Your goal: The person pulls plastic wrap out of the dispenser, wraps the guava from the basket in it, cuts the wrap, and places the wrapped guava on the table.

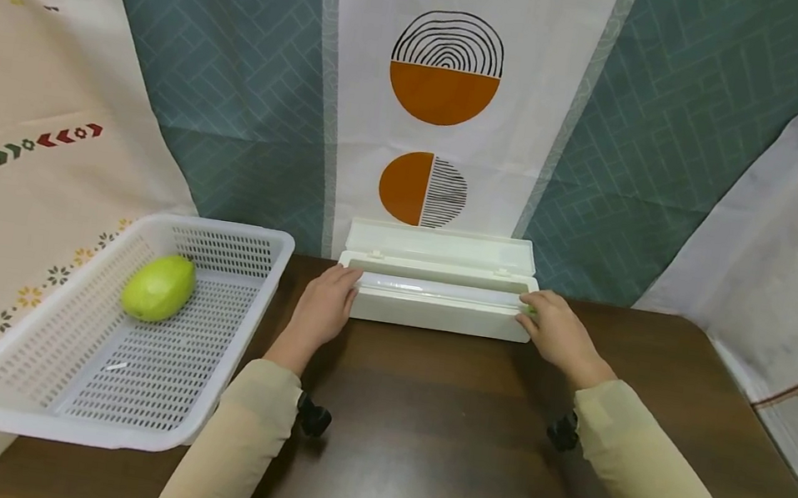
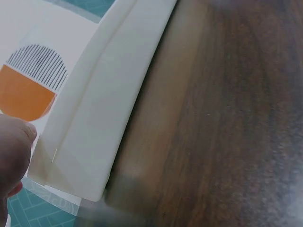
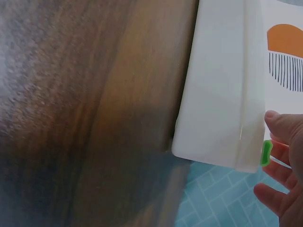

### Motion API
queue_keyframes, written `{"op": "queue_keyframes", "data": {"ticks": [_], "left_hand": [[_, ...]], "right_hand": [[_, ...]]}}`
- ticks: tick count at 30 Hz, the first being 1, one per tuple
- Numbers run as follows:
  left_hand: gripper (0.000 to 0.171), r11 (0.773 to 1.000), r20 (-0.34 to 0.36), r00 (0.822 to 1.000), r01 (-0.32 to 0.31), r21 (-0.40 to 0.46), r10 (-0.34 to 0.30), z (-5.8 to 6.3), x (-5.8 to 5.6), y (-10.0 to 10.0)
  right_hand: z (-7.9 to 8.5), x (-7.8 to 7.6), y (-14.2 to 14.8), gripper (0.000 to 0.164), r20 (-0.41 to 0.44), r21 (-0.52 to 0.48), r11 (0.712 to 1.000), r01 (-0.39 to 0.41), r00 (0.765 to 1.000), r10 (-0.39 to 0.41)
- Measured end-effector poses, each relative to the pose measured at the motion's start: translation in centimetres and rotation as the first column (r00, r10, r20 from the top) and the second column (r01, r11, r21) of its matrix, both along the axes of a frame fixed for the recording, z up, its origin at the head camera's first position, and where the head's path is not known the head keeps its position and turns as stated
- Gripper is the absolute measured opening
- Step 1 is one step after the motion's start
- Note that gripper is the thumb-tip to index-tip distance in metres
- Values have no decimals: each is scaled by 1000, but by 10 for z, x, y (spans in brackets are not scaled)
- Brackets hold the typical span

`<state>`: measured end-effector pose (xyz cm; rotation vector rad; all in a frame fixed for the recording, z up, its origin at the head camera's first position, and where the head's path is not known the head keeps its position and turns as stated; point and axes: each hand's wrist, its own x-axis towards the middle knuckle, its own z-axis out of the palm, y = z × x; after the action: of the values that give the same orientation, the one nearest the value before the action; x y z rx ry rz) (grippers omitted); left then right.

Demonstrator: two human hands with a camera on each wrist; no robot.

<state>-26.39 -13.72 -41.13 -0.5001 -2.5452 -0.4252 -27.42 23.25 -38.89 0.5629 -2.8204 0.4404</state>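
Note:
A long white plastic wrap dispenser box [image 1: 439, 317] stands at the back of the table, its lid [image 1: 440, 248] raised. Across its opening lies a shiny, pale roll of plastic wrap [image 1: 439, 290]. My left hand [image 1: 326, 307] pinches the roll's left end, at the box's left corner. At the opposite end my right hand [image 1: 556, 330] holds the roll between thumb and fingers. A green end piece [image 3: 266, 152] shows by those fingers in the right wrist view. In the left wrist view, the left hand [image 2: 13, 153] is partly cut off beside the box.
To the left, a white perforated plastic basket [image 1: 225, 420] contains a yellow-green fruit [image 1: 159, 287]. The dark wooden table [image 1: 417, 453] extends in front of the box. Patterned cloth [image 1: 253, 95] hangs right behind it.

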Motion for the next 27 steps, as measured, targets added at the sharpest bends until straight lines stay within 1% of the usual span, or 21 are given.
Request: {"op": "queue_keyframes", "data": {"ticks": [3,6,10,13,18,22,27], "left_hand": [[28,1000,9,1000,7,2,-7,0,-2,2],[27,1000,39,999,-3,-8,4,1,-4,4],[26,999,82,996,-42,-33,45,4,-7,4],[23,996,95,993,-68,-51,73,5,-10,3],[16,993,88,991,-90,-72,96,5,-14,4],[17,991,88,990,-103,-85,111,7,-17,5],[18,989,94,988,-116,-93,125,9,-20,6]], "right_hand": [[0,-1,2,32,3,8,1000,-6,1000,6],[0,-2,2,29,11,2,1000,-15,1000,15],[0,-5,0,28,33,-12,1000,-25,999,25],[0,-8,0,27,37,-14,999,-32,999,33],[-1,-11,0,24,44,-36,999,-38,998,39],[-2,-15,0,20,38,-69,997,-27,999,30],[-4,-17,1,19,19,-106,994,-12,1000,14]]}}
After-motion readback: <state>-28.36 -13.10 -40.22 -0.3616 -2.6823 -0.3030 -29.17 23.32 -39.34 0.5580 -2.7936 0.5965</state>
